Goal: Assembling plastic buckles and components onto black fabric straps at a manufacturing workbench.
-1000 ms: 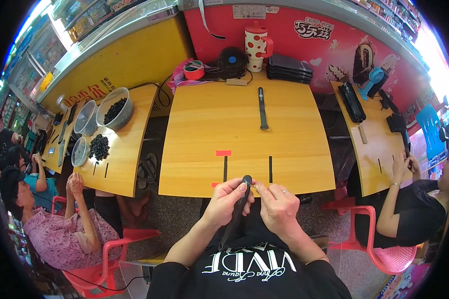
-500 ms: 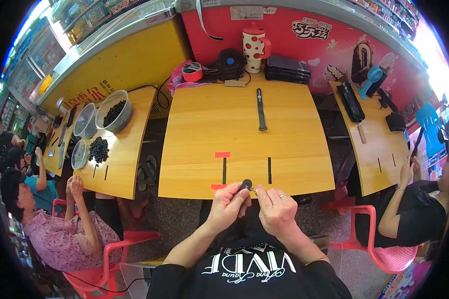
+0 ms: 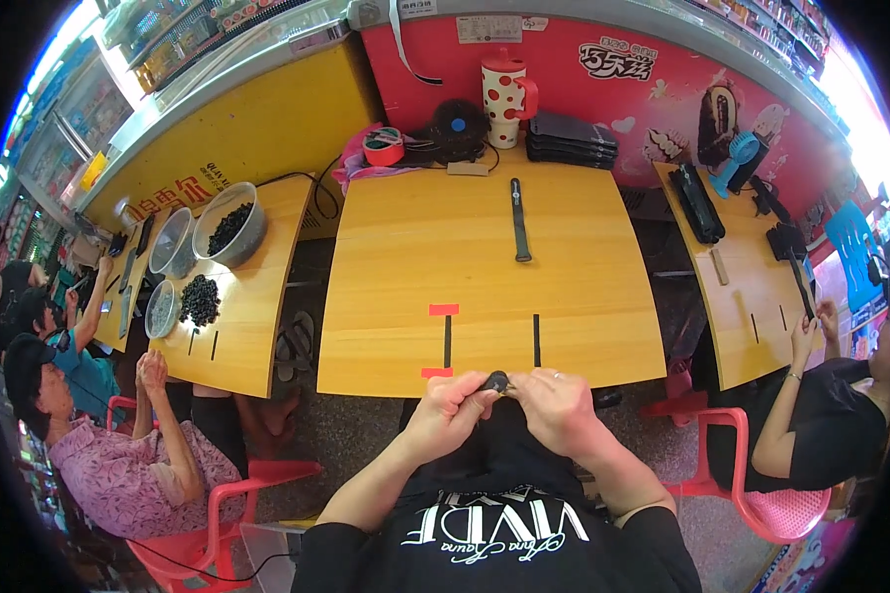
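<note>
Just off the table's near edge, my left hand (image 3: 452, 413) pinches a small black piece with a rounded end (image 3: 496, 381), between thumb and forefinger. My right hand (image 3: 556, 407), with a ring on one finger, is closed right beside it. Its fingertips meet the black piece's right side, but what they grip is hidden. Farther up the wooden table (image 3: 386, 267) lies a dark strap (image 3: 520, 222) with a rounded top end. Two black strips (image 3: 448, 341) mark the near part of the table, one with red tape (image 3: 444, 309) at its ends.
A spotted tumbler (image 3: 502, 99), a stack of dark pouches (image 3: 571, 138), a black round brush-like object (image 3: 459, 126) and a roll of tape (image 3: 383, 148) stand along the back. Left, another table holds tubs (image 3: 252, 232) of black pieces (image 3: 200, 299). People sit at both side tables.
My right hand has turned, with its knuckles now higher, and both hands have shifted slightly. The black piece has tilted and moved a little right. At the right table, a person has lowered a dark strap-like thing.
</note>
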Demonstrator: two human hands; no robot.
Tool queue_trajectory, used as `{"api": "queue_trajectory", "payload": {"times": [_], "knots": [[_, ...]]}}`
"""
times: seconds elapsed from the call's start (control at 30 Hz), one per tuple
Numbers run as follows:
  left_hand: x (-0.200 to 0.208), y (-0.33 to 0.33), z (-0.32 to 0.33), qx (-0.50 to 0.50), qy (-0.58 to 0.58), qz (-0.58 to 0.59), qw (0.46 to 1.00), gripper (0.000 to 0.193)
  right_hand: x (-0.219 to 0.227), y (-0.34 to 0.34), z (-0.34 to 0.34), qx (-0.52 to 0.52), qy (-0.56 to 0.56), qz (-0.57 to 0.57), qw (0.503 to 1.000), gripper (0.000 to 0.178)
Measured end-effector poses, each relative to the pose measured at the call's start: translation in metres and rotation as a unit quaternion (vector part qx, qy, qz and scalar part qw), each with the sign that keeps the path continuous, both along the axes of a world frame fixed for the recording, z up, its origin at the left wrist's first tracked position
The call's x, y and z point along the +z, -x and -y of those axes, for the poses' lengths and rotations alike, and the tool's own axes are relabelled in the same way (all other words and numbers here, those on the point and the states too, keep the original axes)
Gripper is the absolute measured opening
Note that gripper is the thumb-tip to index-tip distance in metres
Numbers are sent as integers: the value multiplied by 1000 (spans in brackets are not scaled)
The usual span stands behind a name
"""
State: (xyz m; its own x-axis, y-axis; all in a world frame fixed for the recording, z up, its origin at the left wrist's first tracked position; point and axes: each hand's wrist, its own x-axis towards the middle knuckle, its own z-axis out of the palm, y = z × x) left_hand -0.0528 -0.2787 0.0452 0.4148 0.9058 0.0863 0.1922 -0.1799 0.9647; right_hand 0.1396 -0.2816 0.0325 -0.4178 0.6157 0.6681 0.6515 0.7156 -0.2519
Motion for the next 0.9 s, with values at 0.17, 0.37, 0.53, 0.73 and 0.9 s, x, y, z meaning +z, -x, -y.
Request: {"api": "queue_trajectory", "payload": {"times": [0.17, 0.37, 0.53, 0.73, 0.9], "knots": [[-13, 2, 1, -37, -117, -41, 992, 5, 2, -4, 4, 96, 531, -404, 739, 21], [-24, -14, 3, 105, -286, -248, 920, 12, 0, 16, 16, -86, 275, -235, 928, 19], [-30, -11, 2, 68, -361, -331, 869, 16, 6, 12, 16, -96, 200, -75, 972, 16], [-37, -11, -4, 108, -306, -160, 932, 15, 4, 15, 9, -98, 353, -163, 916, 14], [-35, -11, -3, 93, -258, -101, 956, 24, -17, 12, 4, -22, 399, -312, 862, 24]]}}
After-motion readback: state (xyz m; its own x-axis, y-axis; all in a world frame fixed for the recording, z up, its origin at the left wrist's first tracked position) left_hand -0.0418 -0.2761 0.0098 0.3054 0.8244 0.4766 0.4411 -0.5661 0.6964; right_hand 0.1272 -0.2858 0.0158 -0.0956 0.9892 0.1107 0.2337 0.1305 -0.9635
